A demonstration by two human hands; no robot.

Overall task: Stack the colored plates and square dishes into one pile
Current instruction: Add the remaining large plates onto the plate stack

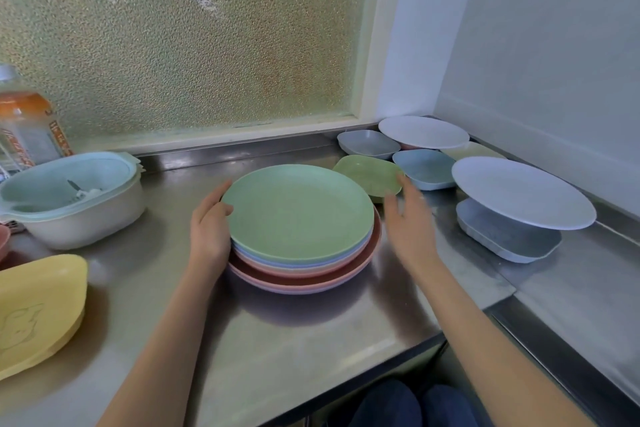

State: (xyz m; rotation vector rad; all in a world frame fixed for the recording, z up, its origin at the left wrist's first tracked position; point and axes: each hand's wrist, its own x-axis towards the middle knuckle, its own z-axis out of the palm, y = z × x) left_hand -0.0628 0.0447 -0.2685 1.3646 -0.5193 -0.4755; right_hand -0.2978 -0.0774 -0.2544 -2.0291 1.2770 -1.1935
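Note:
A pile of round plates (pixel 301 215) sits mid-counter, a green one on top, blue and pink ones below. My left hand (pixel 209 229) rests against the pile's left edge, thumb on the green rim. My right hand (pixel 410 222) hovers open just right of the pile, blurred, holding nothing. Behind it lies a green square dish (pixel 369 173). Further right are a blue square dish (pixel 424 168), a grey-blue one (pixel 369 143) and a pale yellow one (pixel 472 150). Two white plates (pixel 422 132) (pixel 523 192) rest on other dishes; a grey-blue square dish (pixel 507 236) sits under the nearer one.
The steel counter (pixel 311 340) ends at a front edge near my legs. At left stand a pale bowl with lid (pixel 72 198), a yellow container (pixel 38 308) and a bottle (pixel 26 125). A frosted window (pixel 190 38) backs the counter; a wall closes the right side.

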